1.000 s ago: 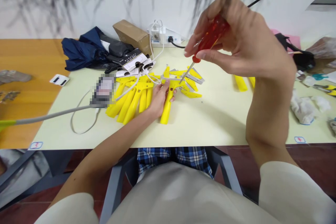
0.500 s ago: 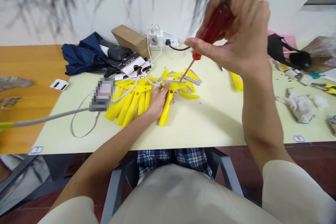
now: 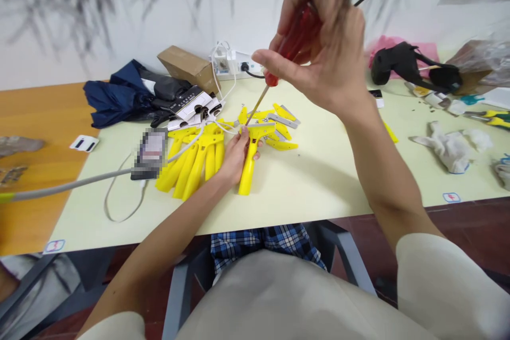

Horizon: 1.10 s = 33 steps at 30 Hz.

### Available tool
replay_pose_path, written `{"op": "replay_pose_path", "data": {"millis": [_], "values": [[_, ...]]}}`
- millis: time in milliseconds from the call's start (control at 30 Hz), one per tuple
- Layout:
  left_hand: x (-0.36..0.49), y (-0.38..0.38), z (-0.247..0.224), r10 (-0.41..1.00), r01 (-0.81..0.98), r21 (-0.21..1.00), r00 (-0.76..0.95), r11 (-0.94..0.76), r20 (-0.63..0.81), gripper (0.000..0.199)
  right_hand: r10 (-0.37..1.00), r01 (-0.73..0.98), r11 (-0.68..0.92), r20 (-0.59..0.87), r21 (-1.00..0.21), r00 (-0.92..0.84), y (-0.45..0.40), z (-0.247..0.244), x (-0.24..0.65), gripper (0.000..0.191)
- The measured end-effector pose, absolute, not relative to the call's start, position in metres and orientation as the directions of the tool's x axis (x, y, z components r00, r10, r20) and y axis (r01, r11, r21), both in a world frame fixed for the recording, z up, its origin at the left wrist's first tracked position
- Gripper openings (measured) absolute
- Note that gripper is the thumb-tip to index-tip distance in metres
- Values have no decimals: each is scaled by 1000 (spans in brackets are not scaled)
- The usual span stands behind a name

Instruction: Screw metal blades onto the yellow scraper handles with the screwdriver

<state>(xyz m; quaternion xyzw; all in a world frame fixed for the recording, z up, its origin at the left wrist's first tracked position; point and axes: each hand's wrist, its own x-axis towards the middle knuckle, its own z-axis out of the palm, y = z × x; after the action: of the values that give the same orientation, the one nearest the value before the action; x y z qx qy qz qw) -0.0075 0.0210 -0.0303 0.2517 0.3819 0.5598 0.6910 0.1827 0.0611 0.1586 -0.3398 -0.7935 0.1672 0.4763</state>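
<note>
My left hand (image 3: pixel 238 154) is closed around the neck of a yellow T-shaped scraper (image 3: pixel 247 170), whose handle points toward me. Its thumb presses near the left end of the scraper's head. High above the table, my right hand (image 3: pixel 319 53) grips a screwdriver (image 3: pixel 292 34) by its red handle, with the thumb stretched along it. The thin shaft slants down to the left, and its tip meets the left end of the head, close to my left thumb. Loose yellow pieces (image 3: pixel 281 145) and grey blades (image 3: pixel 282 120) lie just behind. Several similar yellow scrapers (image 3: pixel 191 164) are piled left of my hand.
A phone (image 3: pixel 150 154) with a white cable lies left of the pile. Farther back are a navy umbrella (image 3: pixel 115 93), a cardboard box (image 3: pixel 189 68) and a power strip (image 3: pixel 231 64). White gloves (image 3: pixel 450 146) and yellow-black pliers (image 3: pixel 494 117) lie at the right.
The screwdriver tip has moved from the right part of the scraper's head to its left end. My right hand has shifted left with it; the view has turned slightly.
</note>
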Motion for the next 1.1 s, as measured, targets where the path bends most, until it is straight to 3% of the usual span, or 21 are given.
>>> {"op": "replay_pose_path", "data": {"millis": [367,567,767,1100], "values": [[-7,20,-30,965,-577,774,117,260,-236,32,683,317,730,653,-605,-326,77,149,186,34],[-6,18,-25,955,-561,774,128,292,-268,37,741,432,661,623,-613,-251,85,145,192,34],[-7,17,-28,953,-569,764,178,304,-247,43,725,378,684,639,-624,-257,92,142,200,30],[-6,16,-27,951,-565,765,174,309,-256,44,740,478,652,632,-589,-231,92,150,203,34]]}}
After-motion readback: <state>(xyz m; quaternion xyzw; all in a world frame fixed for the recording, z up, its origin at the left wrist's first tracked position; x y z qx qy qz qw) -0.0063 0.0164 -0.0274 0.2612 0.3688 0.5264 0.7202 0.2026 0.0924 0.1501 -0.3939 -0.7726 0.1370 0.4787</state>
